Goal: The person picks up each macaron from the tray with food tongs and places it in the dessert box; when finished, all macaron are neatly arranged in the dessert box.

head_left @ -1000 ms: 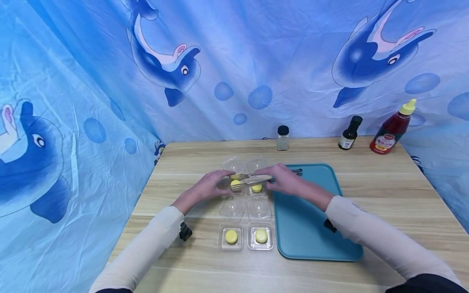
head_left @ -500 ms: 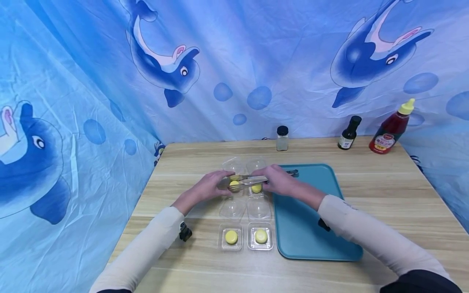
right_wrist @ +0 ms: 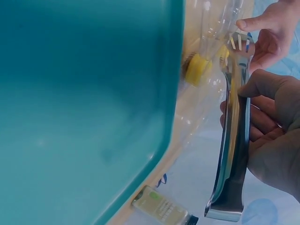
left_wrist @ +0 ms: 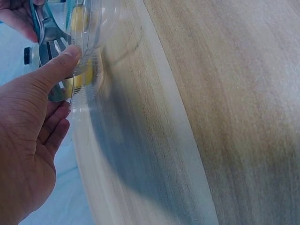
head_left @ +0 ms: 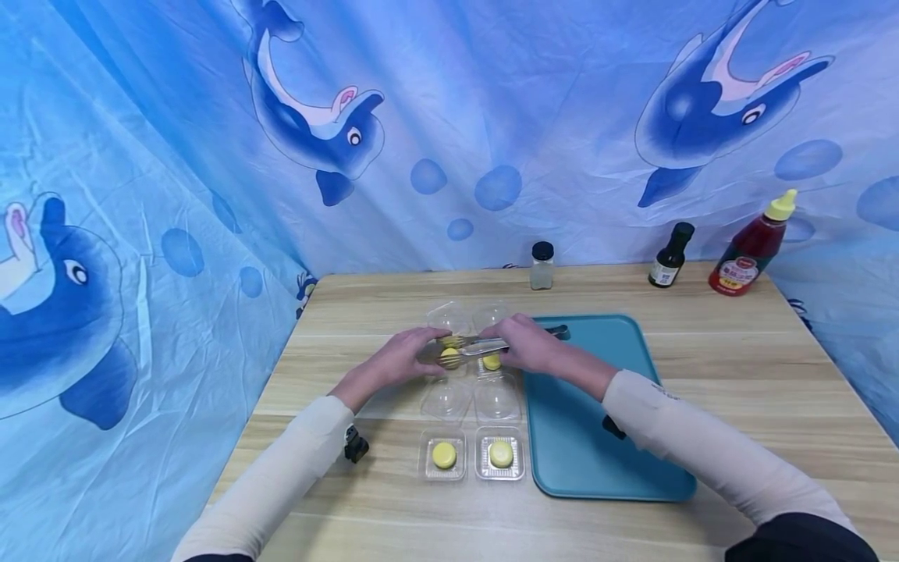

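Clock: centred on the far-left box, 12 pointing away from the person.
Far-left box (head_left: 458, 371): clear plastic, lid folded back toward 12; one round yellow cake (head_left: 450, 353) in it.
Left hand (head_left: 403, 355): in from 8, grasping the box at its 9 o'clock side, thumb nearer 6, fingers nearer 12.
Right hand (head_left: 523, 342): off at 3, grasping the metal tongs (head_left: 485, 349) midway along, thumb against one arm, fingers round the other.
Tongs: handle end toward 3, slotted tips toward 9, over the far-left box; arms apart. Cannot tell whether the tips touch the cake.
Far-right box (head_left: 502, 371): just beside, at 3, with a yellow cake of its own, partly under the tongs.
Near boxes: near-left box (head_left: 444, 474) at 6, near-right box (head_left: 501, 474) at 5; lids back toward 12, one yellow cake in each.
Tray (head_left: 604, 414): blue-green, at 4, flat on the wooden worktop (head_left: 365, 499).
Back edge: black-capped jar (head_left: 541, 275) between 1 and 2; dark bottle (head_left: 669, 261) and red sauce bottle (head_left: 747, 254) toward 2, upright.
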Demonstrator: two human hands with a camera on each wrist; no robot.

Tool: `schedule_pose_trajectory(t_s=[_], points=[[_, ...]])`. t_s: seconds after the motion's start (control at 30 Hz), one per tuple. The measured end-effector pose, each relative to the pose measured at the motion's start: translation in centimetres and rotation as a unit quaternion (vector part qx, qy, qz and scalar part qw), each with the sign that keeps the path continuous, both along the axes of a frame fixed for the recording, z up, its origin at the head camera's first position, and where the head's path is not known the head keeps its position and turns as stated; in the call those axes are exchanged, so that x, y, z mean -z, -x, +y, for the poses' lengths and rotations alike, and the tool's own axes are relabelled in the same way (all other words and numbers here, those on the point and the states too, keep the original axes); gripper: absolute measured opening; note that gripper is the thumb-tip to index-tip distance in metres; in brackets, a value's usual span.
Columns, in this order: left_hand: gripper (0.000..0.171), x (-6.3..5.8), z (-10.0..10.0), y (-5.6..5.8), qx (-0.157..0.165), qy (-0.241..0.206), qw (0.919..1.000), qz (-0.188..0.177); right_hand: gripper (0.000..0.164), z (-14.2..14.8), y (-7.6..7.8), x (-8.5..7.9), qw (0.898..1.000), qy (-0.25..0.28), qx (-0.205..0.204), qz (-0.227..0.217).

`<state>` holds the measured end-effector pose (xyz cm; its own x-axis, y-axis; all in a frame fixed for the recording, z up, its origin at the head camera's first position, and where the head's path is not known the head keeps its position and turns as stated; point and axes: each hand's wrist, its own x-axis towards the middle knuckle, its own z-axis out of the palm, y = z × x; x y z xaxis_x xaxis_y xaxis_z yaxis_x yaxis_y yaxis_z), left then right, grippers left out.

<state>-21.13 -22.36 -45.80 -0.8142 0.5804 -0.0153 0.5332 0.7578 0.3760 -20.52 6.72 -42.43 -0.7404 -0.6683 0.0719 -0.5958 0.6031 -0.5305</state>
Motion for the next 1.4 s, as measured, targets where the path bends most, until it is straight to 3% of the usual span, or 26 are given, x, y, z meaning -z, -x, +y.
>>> schedule_pose_trajectory(t_s=[0.6,0.83,1.17,1.4], points=[[0.085,-0.1,0.4,0.0,0.0,0.007,1.0,-0.002,0.046,0.2,-0.2,-0.9,1.0,-0.017,-0.015,0.019],[0.086,-0.2,0.5,0.0,-0.006,0.01,0.9999,-0.005,0.049,1.0,-0.7,-1.3,1.0,-0.006,0.002,-0.017],[0.081,-0.3,0.5,0.0,0.003,0.004,1.0,-0.004,0.061,5.1,-1.8,-3.4,0.999,0.034,0.021,-0.026],[0.08,-0.3,0.3,-0.1,0.003,-0.005,1.0,-0.004,0.066,9.6,-2.5,-3.8,0.995,0.043,0.086,-0.012]])
